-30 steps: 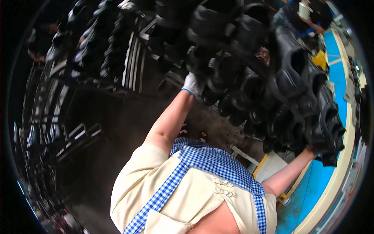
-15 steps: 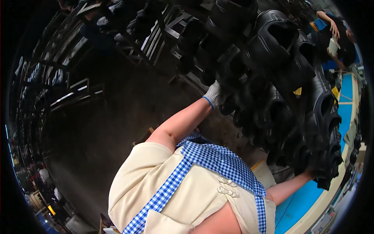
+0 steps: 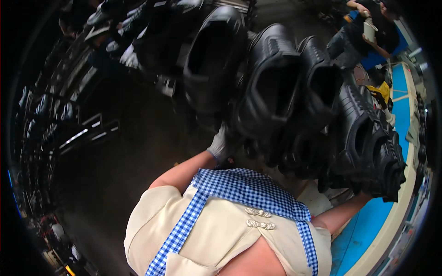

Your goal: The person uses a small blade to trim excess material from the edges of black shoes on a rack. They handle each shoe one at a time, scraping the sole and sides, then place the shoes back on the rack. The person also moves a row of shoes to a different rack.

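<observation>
My left hand, in a whitish knit glove, is raised below the black shoes at the left side of the load. Its fingers look closed, but what they grip is lost in shadow. Several black leather shoes sit in tiers before me, their openings toward me; whatever bears them is mostly hidden. At the load's right end, my right hand reaches up under the lowest shoes. Those shoes cover its fingers.
A blue-topped bench with a pale edge runs along my right. Another person stands at the far right, holding a light-coloured object. Dark racks with more shoes line the left. A yellow cloth-like thing lies by the bench.
The tiers of shoes have swung leftward across the view, and shoe openings show more plainly. My left hand has come lower and closer to my body. My right hand stays under the right end.
</observation>
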Demonstrator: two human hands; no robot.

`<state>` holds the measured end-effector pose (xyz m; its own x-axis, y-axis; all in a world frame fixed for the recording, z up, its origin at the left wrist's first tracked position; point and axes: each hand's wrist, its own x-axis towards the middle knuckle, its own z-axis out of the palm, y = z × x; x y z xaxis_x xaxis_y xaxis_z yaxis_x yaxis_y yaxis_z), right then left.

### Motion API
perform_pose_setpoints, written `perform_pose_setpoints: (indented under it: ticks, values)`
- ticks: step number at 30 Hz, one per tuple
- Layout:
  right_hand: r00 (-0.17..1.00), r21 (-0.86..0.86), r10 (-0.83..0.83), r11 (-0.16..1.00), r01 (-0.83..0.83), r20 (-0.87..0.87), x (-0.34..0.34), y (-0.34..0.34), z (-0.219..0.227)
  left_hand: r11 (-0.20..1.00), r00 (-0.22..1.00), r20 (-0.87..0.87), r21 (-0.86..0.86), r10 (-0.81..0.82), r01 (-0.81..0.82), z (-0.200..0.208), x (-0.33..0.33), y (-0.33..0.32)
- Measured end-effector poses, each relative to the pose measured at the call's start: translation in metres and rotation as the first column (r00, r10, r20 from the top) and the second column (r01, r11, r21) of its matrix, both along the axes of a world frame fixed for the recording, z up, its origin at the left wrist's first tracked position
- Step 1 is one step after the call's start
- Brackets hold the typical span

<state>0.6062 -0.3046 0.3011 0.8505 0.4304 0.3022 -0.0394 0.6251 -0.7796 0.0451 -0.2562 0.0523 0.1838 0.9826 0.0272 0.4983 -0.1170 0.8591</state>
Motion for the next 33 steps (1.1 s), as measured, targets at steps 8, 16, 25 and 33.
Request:
perform_pose_setpoints:
  ticks: [8,16,25,33]
  values:
    - [1.000,-0.026,-0.011,1.000,0.012,0.013,0.002,-0.013,0.013,0.858,0.836,0.465,-0.259,-0.291,0.443,0.000,-0.075,-0.014]
    - [0.998,-0.068,-0.057,0.996,0.057,-0.002,-0.009,-0.027,0.007,0.874,0.858,0.514,-0.409,-0.018,0.264,0.010,-0.094,-0.019]
    - [0.994,-0.132,-0.107,0.986,0.102,-0.034,-0.030,-0.043,-0.025,0.787,0.860,0.482,-0.591,0.169,0.176,-0.032,-0.101,-0.051]
    - [0.995,-0.138,-0.086,0.987,0.080,-0.042,-0.040,-0.026,-0.030,0.679,0.836,0.357,-0.734,0.417,-0.025,-0.068,-0.137,-0.093]
